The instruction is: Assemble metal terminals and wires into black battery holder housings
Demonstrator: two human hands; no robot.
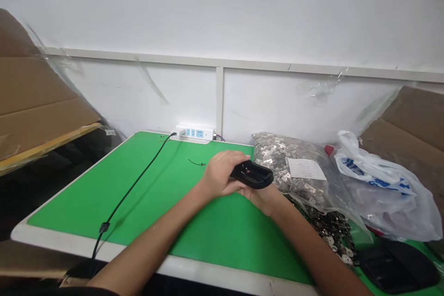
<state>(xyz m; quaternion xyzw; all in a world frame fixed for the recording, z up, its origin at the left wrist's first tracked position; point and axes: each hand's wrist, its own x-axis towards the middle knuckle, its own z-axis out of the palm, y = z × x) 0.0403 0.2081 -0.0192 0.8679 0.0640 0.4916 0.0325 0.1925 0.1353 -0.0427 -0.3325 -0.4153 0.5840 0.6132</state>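
Note:
A black plastic housing (258, 175) with a hollow, open inside is held up above the green table top. My left hand (222, 172) wraps round its left end, thumb side up. Beneath and behind the housing is my right hand (261, 196), pressed against its underside; most of its fingers are hidden by the housing and my left hand. Small details inside the hollow are too small to make out.
A white power strip (196, 133) with a black cable (138, 179) lies at the table's back edge. On the right are a clear bag of metal pieces (277, 152), dark metal parts (335, 231), a white plastic bag (391, 199) and another black part (398, 266). Cardboard (34, 83) stands left.

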